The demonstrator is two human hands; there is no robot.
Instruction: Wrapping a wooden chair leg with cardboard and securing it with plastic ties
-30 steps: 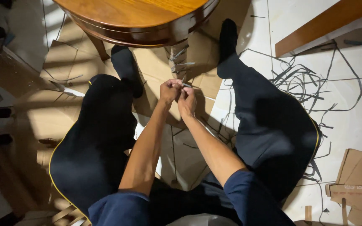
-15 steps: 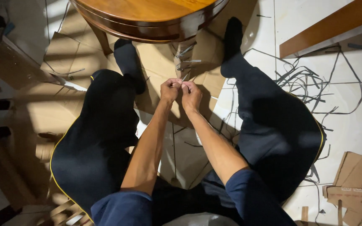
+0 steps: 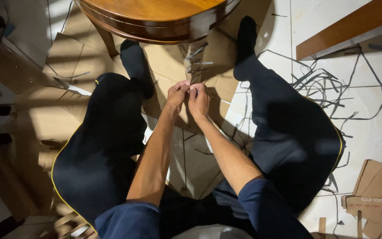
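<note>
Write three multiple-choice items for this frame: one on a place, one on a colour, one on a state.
1. Where is the tangle of dark strips?
A. on the round table
B. on the tiled floor by the person's right leg
C. in the person's lap

2. What colour is the piping along the dark trousers?
A. yellow
B. red
C. white

3. How are the left hand and right hand placed?
A. flat on the knees
B. far apart
C. fingertips together, pinching something small

Answers: 1 B, the strips lie on pale tiles beside that leg; 2 A, a thin yellow line edges each leg; 3 C, both hands meet before the wrapped table leg.
</note>
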